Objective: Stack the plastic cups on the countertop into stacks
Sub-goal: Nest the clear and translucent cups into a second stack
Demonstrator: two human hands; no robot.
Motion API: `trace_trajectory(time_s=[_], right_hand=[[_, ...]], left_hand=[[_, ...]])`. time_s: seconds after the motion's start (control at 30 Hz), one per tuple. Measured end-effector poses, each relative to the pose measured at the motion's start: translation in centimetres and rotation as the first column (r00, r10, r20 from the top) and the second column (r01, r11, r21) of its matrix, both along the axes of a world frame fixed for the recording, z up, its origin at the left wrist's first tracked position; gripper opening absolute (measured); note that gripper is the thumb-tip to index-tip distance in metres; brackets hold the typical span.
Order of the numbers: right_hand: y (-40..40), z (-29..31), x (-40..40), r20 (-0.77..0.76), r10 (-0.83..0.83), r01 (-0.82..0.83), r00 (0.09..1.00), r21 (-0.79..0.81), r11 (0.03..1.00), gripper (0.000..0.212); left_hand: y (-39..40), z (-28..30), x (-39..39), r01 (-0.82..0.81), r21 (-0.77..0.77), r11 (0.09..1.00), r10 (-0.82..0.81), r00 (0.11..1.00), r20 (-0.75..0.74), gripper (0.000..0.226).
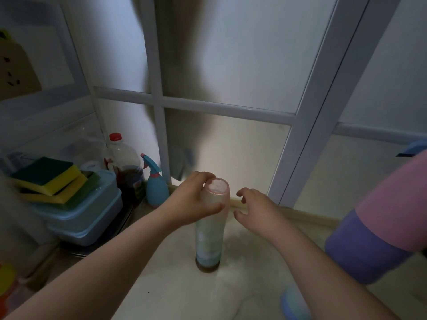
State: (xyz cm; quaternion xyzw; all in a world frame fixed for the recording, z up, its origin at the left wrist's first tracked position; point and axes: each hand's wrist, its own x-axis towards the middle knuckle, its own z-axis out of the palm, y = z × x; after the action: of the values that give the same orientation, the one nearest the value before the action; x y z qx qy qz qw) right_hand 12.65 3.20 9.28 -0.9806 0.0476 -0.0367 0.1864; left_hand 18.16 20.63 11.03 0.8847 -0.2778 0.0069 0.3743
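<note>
A tall stack of upside-down translucent plastic cups [209, 236] stands on the pale countertop [175, 285]. Its top cup [216, 192] is pinkish, its bottom one dark. My left hand [196, 199] grips the top of the stack, fingers and thumb wrapped around the pink cup. My right hand [256, 211] hovers just right of the stack with its fingers spread, holding nothing and not touching the cups. A second large stack, pink over purple [379, 232], leans in from the right edge. A blue cup [294, 303] shows partly behind my right forearm.
At the left, yellow-green sponges [50, 179] lie on a light blue lidded box [87, 215]. A red-capped bottle [126, 162] and a blue spray bottle [154, 183] stand by the frosted window frame [221, 107] behind the counter.
</note>
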Motion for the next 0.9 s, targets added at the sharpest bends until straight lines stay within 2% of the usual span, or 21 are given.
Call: trace_trajectory(time_s=[0.13, 0.23, 0.33, 0.6, 0.73, 0.8, 0.9], right_hand=[[-0.2, -1.2, 0.9, -0.052, -0.017, 0.017, 0.998, 0.005, 1.000, 0.049], [-0.6, -2.6, 1.9, -0.094, -0.035, 0.037, 0.995, 0.018, 0.999, 0.049], [-1.3, -4.2, 3.1, -0.134, -0.080, 0.087, 0.988, 0.047, 0.995, 0.048], [-2.9, -8.5, 6.7, -0.175, -0.205, 0.232, 0.963, 0.150, 0.961, 0.045], [-3.2, -10.5, 8.4, -0.195, -0.180, 0.225, 0.964, 0.240, 0.944, 0.047], [-3.2, -11.4, 9.2, -0.200, -0.161, 0.214, 0.966, 0.280, 0.936, 0.048], [-3.2, -12.5, 10.7, -0.201, -0.138, 0.197, 0.970, 0.313, 0.929, 0.048]], left_hand=[[1.4, 0.1, 0.6, -0.039, -0.099, 0.994, 0.034, 0.998, -0.050, 0.045], [2.5, -0.5, 2.1, -0.114, -0.074, 0.991, 0.111, 0.993, -0.050, 0.034], [3.4, -1.8, 3.4, -0.123, 0.019, 0.992, 0.124, 0.991, -0.050, 0.033], [5.2, -6.8, 5.3, -0.177, 0.092, 0.980, 0.189, 0.972, -0.138, 0.030], [7.5, -7.9, 5.9, -0.156, 0.108, 0.982, 0.173, 0.971, -0.164, 0.032], [9.0, -8.6, 6.5, -0.149, 0.137, 0.979, 0.171, 0.971, -0.168, 0.042], [11.0, -9.8, 7.6, -0.184, 0.176, 0.967, 0.217, 0.958, -0.187, 0.044]])
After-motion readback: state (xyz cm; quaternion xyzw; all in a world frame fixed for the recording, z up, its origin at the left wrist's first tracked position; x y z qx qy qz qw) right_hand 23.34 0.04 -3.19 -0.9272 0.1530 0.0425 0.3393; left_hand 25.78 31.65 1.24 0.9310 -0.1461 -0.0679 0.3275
